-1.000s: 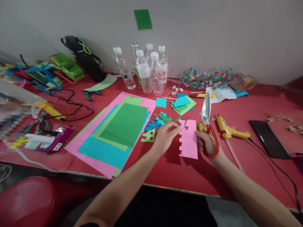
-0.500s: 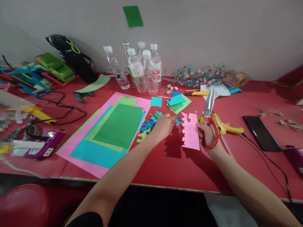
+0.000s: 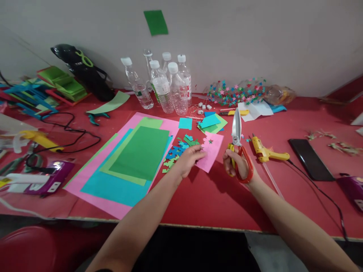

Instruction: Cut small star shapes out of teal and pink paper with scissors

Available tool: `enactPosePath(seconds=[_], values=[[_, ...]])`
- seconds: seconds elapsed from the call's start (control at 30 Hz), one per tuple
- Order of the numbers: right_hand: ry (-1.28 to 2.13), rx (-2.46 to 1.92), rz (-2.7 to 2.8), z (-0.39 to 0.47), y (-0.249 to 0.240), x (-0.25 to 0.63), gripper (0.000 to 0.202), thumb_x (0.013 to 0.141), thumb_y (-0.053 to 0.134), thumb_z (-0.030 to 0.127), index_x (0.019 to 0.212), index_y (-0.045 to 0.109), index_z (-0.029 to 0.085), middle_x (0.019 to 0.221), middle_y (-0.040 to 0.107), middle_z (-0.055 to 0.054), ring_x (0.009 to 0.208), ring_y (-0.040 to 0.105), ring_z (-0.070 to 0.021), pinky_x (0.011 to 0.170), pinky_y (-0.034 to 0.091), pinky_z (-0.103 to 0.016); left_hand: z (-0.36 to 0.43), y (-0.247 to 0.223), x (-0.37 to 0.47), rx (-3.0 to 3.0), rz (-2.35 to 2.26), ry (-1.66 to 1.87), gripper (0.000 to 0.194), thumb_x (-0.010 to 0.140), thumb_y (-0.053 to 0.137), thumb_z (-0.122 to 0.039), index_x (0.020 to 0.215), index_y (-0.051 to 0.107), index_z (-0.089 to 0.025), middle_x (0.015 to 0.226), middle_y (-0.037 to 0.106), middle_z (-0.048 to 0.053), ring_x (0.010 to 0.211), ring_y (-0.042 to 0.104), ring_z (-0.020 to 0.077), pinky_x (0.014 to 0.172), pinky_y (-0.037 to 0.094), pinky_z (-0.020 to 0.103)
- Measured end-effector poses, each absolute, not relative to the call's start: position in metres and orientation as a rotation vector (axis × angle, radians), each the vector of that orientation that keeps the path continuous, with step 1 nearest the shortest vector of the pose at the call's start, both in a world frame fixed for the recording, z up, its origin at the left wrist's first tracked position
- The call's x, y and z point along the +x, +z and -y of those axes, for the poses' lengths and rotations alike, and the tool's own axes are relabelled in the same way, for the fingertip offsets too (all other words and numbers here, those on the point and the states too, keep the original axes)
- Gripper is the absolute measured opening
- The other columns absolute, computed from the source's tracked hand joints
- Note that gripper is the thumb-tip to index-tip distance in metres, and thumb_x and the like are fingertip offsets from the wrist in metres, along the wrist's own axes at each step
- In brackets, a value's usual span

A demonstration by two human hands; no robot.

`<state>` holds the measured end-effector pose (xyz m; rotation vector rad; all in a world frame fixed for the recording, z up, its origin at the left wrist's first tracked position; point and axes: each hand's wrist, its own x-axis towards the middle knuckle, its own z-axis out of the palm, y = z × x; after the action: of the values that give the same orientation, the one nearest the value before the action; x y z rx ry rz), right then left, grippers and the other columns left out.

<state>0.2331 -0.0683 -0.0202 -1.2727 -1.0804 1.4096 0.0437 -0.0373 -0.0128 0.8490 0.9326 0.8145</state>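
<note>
A small pink sheet of paper (image 3: 212,155) with a notched left edge is gripped by my left hand (image 3: 189,160), over the middle of the table. My right hand (image 3: 237,163) has its fingers through the handles of the scissors (image 3: 236,130), one red and one yellow, blades pointing away from me and apart from the paper. Just beyond my left hand lie blue and green paper scraps (image 3: 175,150). A star-shaped hole shows near the pink sheet's top. Some of my left fingertips are hidden behind the paper.
Coloured sheets (image 3: 138,155) are stacked at left, with plastic bottles (image 3: 163,88) behind. A yellow glue gun (image 3: 266,151) and black phone (image 3: 310,159) lie at right. A star-covered bottle (image 3: 236,91) lies by the wall. Blue and green paper pieces (image 3: 211,121) sit ahead.
The pink paper has passed from my right hand to my left and moved left. My right hand keeps the scissors and has shifted slightly left. The camera view has shifted a little.
</note>
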Motion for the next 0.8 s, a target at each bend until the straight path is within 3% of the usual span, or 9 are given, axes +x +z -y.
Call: enactPosePath(seconds=[0.23, 0.4, 0.63, 0.8], values=[[1.139, -1.692, 1.315, 0.069, -0.008, 0.239, 0.043, 0.071, 0.068, 0.055, 0.056, 0.055, 0.017, 0.039, 0.050, 0.003, 0.030, 0.043, -0.0078, 0.033, 0.031, -0.020, 0.032, -0.017, 0.036, 0.745, -0.939, 0.885, 0.030, 0.056, 0.079, -0.023, 0.081, 0.064, -0.015, 0.068, 0.063, -0.002, 0.059, 0.055, 0.0079, 0.060, 0.042, 0.021], [1.024, -1.720, 1.393, 0.069, -0.006, 0.235, 0.051, 0.067, 0.069, 0.061, 0.049, 0.049, 0.018, 0.039, 0.049, 0.002, 0.031, 0.044, -0.0091, 0.034, 0.031, -0.021, 0.033, -0.017, 0.036, 0.794, -0.896, 0.919, 0.022, 0.063, 0.072, -0.022, 0.081, 0.063, -0.015, 0.065, 0.057, -0.004, 0.056, 0.050, 0.0068, 0.057, 0.038, 0.020], [1.161, -1.563, 1.311, 0.074, -0.016, 0.235, 0.049, 0.081, 0.055, 0.061, 0.058, 0.055, 0.017, 0.041, 0.050, 0.002, 0.032, 0.043, -0.0085, 0.035, 0.033, -0.021, 0.033, -0.001, 0.039, 1.108, -0.869, 0.818, 0.014, 0.066, 0.067, -0.022, 0.076, 0.061, -0.014, 0.070, 0.056, -0.003, 0.063, 0.048, 0.0076, 0.063, 0.037, 0.022], [1.223, -1.451, 1.221, 0.072, -0.025, 0.239, 0.042, 0.079, 0.066, 0.046, 0.051, 0.053, 0.018, 0.042, 0.053, 0.001, 0.031, 0.043, -0.0084, 0.034, 0.032, -0.022, 0.039, -0.009, 0.043, 1.248, -0.845, 0.681, 0.015, 0.070, 0.062, -0.027, 0.071, 0.053, -0.016, 0.062, 0.044, -0.005, 0.055, 0.039, 0.0067, 0.054, 0.031, 0.022]])
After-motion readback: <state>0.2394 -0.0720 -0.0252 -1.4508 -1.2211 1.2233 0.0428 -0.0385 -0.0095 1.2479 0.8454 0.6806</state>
